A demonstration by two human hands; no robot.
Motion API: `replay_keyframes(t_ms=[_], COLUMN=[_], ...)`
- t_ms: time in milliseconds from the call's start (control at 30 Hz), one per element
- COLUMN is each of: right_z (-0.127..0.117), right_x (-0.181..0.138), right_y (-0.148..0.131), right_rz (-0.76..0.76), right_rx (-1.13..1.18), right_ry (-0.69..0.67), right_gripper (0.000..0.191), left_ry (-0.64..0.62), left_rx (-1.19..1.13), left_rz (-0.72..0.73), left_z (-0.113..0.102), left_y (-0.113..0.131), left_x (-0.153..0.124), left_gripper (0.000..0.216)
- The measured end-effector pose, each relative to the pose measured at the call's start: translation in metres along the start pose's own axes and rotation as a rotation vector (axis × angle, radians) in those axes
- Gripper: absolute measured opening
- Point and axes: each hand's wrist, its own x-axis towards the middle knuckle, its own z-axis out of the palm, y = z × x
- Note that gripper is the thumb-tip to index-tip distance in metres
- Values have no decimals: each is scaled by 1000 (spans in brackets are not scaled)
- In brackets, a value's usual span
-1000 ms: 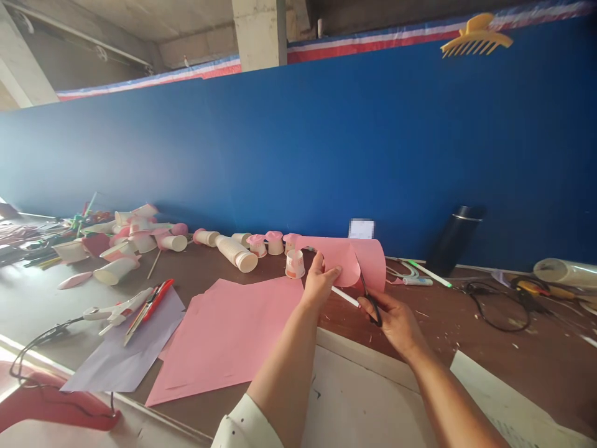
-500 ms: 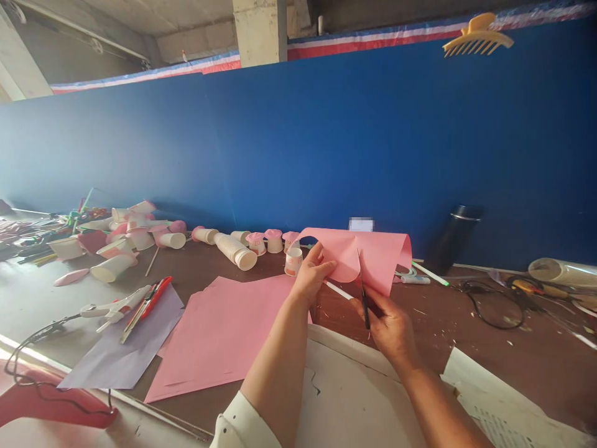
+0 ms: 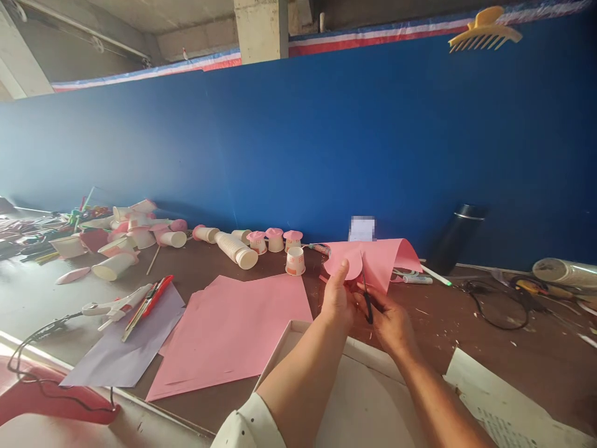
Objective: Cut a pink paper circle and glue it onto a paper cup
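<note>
My right hand [image 3: 390, 320] is closed around the dark handles of a pair of scissors [image 3: 367, 305], whose blades point up along a curved cut in a pink paper sheet [image 3: 382, 261]. A rounded flap [image 3: 342, 260] has formed left of the blades. My left hand [image 3: 338, 295] grips the paper's lower edge below this flap, thumb up, close to the scissors. The sheet's right side curls over. Below the hands is a white open box [image 3: 284, 339], partly covered by my left forearm.
Left of the box lie pink sheets [image 3: 233, 323], a purple sheet [image 3: 107, 354], a red cutter [image 3: 152, 305] and a glue gun [image 3: 116, 305]. Paper cups [image 3: 295, 261] stand or lie along the blue partition [image 3: 280, 143]. A black bottle [image 3: 457, 239] and cables [image 3: 499, 311] are at right.
My left hand has moved right and down, nearer the scissors. The pink sheet has dropped slightly and shifted right, showing the front cup fully. The scissors stay in my right hand.
</note>
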Motion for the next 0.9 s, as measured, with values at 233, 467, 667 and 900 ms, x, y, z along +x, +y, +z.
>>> replay_keyframes(t_ms=[233,467,667,900], right_z=[3,4,2,0], right_x=[-4,-3,-7,-4], right_y=[-11,-10,-17,-14], right_rz=[-14,34,121,186], right_rx=[12,104,127,190], right_ry=[-110,-157,-169,-210], right_gripper=[49,50,55,58], left_ry=[135,205,234,221], left_rx=[79,83,110,103], left_rz=[-84,55,210,307], left_z=[-2,-9,-16,-20], left_y=[7,6,3,0], left_x=[1,9,22,29], left_gripper=[48,47,44,37])
